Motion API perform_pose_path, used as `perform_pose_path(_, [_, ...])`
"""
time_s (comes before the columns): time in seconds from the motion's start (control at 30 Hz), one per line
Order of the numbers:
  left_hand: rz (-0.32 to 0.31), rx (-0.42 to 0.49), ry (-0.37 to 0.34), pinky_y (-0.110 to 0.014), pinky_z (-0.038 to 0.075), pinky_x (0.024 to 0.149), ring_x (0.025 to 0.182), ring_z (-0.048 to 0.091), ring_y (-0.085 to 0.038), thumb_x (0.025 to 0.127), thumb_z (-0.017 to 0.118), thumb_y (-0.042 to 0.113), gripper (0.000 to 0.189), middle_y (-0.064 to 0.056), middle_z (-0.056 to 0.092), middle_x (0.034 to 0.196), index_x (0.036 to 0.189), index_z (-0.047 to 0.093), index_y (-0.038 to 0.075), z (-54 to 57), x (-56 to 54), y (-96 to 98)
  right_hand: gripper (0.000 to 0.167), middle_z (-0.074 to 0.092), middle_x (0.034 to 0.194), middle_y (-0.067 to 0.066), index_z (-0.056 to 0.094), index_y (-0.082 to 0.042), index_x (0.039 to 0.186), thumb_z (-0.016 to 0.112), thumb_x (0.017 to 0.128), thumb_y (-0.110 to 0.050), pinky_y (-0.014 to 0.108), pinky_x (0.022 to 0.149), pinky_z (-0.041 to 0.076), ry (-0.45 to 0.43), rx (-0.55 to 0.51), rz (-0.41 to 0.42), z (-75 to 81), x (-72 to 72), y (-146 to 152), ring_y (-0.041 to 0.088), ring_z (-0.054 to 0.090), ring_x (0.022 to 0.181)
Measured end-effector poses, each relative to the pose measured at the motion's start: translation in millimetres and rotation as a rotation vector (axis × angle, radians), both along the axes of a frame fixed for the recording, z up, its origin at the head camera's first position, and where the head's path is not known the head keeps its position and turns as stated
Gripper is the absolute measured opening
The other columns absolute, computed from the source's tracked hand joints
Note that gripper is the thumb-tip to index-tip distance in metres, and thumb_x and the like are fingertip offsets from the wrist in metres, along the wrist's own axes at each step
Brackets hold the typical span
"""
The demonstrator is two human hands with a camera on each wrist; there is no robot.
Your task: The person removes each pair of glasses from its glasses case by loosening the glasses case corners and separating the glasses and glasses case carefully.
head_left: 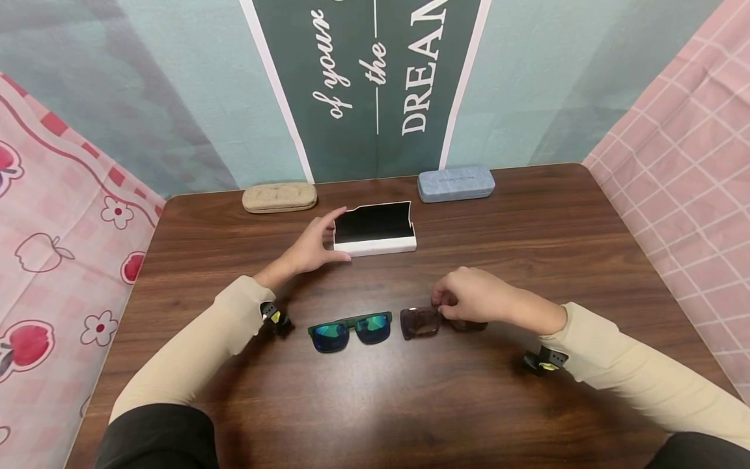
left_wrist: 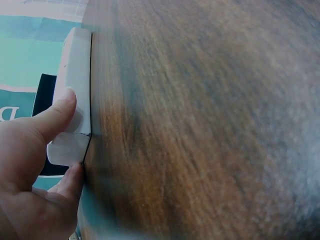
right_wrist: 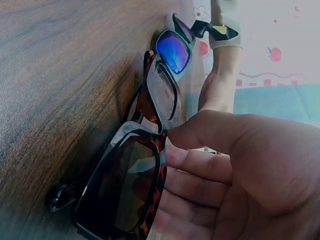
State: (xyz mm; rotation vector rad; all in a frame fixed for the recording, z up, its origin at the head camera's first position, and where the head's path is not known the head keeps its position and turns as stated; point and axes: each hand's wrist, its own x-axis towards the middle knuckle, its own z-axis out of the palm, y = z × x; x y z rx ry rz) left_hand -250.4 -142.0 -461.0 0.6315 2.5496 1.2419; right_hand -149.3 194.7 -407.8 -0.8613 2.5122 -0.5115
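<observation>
In the head view my left hand [head_left: 316, 247] holds the left end of an open white case [head_left: 375, 247] with a black inside. The left wrist view has its thumb [left_wrist: 64, 107] on the white front wall and a fingertip at the case's lower corner. Brown tortoiseshell sunglasses [head_left: 420, 323] lie at my right hand [head_left: 477, 294], which pinches them near the bridge between thumb and fingers. Up close in the right wrist view, the tortoiseshell frame [right_wrist: 159, 185] stands with lenses upright, and the hand partly covers it. Sunglasses with blue-green mirrored lenses [head_left: 374, 329] lie just left of them.
At the back of the wooden table [head_left: 363, 417] are a beige glasses case [head_left: 279, 197] on the left and a light blue glasses case [head_left: 456, 184] on the right, both closed. Behind them hangs a cloth with lettering [head_left: 375, 85]. Pink patterned cloths [head_left: 691, 130] hang at the sides.
</observation>
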Motion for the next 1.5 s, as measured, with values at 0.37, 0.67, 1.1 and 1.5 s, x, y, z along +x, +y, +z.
perform_pose_path(0.37, [-0.004,-0.001,0.016,-0.046,0.045,0.107,0.128,0.05,-0.039,0.08,0.088,0.011,0.1,-0.028,0.042,0.137,0.161,0.03,0.01,1.1,1.9,-0.4,0.007,0.069,0.078,-0.008,0.076,-0.01,0.093,0.071,0.088,-0.008,0.029,0.066,0.054,0.004,-0.029,-0.023,3.4,-5.7,0.4,0.003,0.061,0.07])
perform_pose_path(0.67, [-0.006,-0.002,0.016,-0.046,0.046,0.107,0.129,0.049,-0.039,0.08,0.089,0.011,0.1,-0.027,0.041,0.138,0.16,0.029,0.01,1.4,1.0,-0.7,0.009,0.069,0.078,-0.006,0.075,-0.006,0.095,0.069,0.089,-0.005,0.03,0.07,0.055,-0.017,-0.11,-0.048,15.6,-27.8,2.3,0.006,0.062,0.073])
perform_pose_path(1.1, [-0.006,0.019,0.003,-0.045,0.046,0.106,0.128,0.051,-0.04,0.08,0.088,0.01,0.1,-0.028,0.04,0.136,0.16,0.03,0.01,1.7,1.6,-0.2,0.009,0.071,0.084,-0.002,0.076,-0.006,0.098,0.07,0.091,-0.007,0.035,0.075,0.055,0.026,-0.15,-0.098,29.3,-53.9,-0.2,0.011,0.064,0.078])
perform_pose_path(1.5, [0.0,0.021,-0.008,-0.045,0.046,0.106,0.128,0.05,-0.041,0.079,0.089,0.009,0.1,-0.029,0.04,0.137,0.16,0.03,0.01,2.7,1.0,0.1,0.01,0.073,0.09,0.0,0.076,-0.006,0.1,0.072,0.092,-0.008,0.037,0.076,0.055,0.086,-0.161,-0.096,30.9,-69.5,-12.4,0.014,0.064,0.079])
